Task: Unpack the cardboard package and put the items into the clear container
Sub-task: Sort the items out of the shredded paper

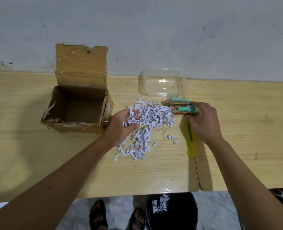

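Left grip (123, 125): fingers curled loosely into the shreds (147, 125), a few strips caught between them, mid-desk (21, 146). Box (77, 110) open, flap up, toward the desk's far left edge, looks bare inside. Container (162, 85) at the far edge, against the wall, nothing in it. Right grip (202, 120): fingers on the items (180, 107), whether clasped around them I cannot tell, palm over the cutter (191, 143).

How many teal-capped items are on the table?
2: one teal-capped item just in front of the clear container, the other under the right hand. Paper shreds may hide more.
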